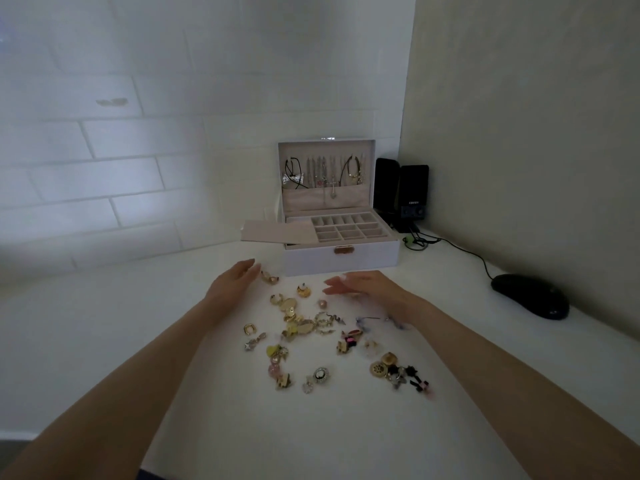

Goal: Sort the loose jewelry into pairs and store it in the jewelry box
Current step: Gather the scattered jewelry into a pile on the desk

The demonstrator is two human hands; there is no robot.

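Left hand (pixel 230 284), right hand (pixel 360 285): fingers (pixel 250 268) released, mid-frame. I judged spreading the scattered gold jewelry (pixel 304 327) flat, then matching twins, was best.

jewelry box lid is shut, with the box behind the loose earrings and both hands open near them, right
Not quite. The head view shows the lid raised open, necklaces hanging inside it. The rest holds: the jewelry box sits behind the loose earrings, with the left hand and right hand open near them.
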